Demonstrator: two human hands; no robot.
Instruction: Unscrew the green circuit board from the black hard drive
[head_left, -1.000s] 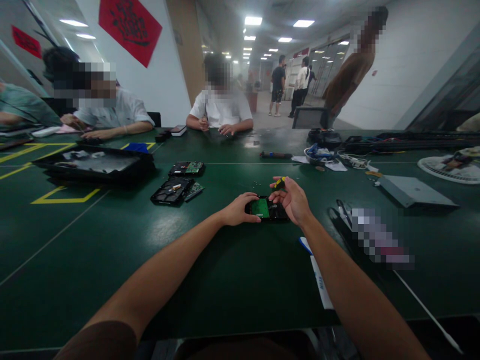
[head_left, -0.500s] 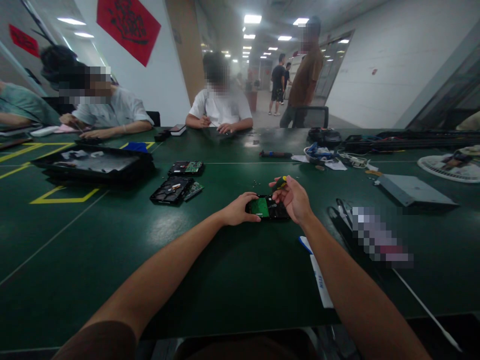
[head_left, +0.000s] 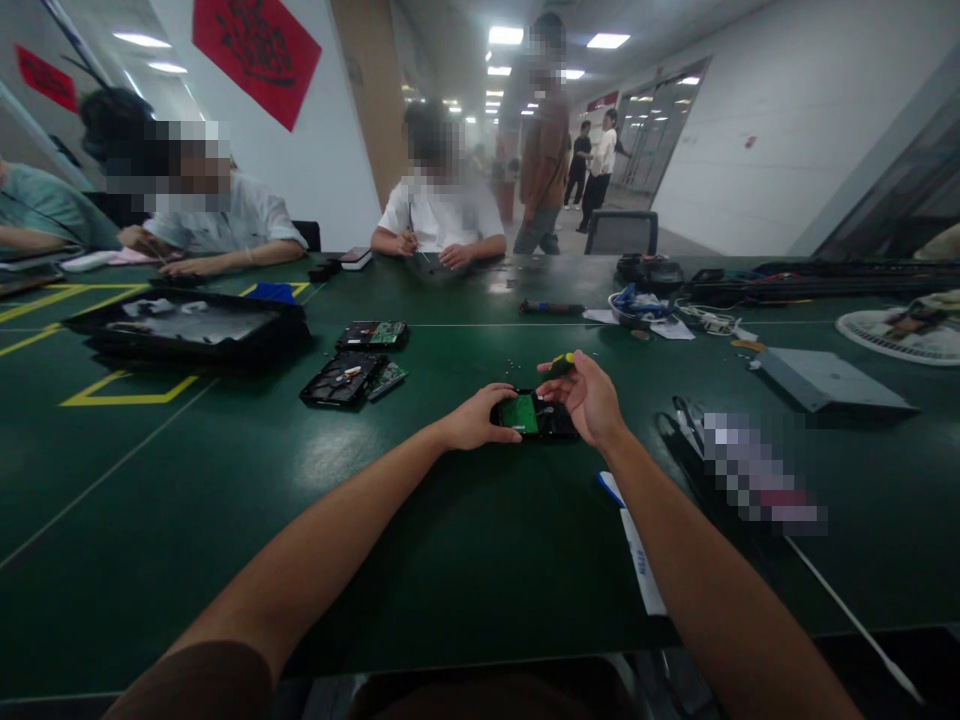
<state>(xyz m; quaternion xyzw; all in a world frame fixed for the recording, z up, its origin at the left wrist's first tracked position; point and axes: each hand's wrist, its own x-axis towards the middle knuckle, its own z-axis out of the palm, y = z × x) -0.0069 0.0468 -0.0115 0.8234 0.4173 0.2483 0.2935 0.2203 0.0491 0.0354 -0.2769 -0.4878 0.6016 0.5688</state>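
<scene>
A black hard drive with a green circuit board lies on the green table in front of me. My left hand grips its left end, thumb along the near edge and fingers at the far edge. In my right hand is a screwdriver with a green and yellow handle, tilted over the drive. Its tip is hidden behind my fingers. Several tiny screws lie just beyond the drive.
Left of the drive are another opened drive, a loose circuit board and a further drive. Black trays stand farther left. A grey metal case and a white-blue strip lie right. Co-workers sit opposite.
The screwdriver handle has tipped slightly in my right hand, while my left hand and the drive stay put. In the background, a standing person has moved left.
</scene>
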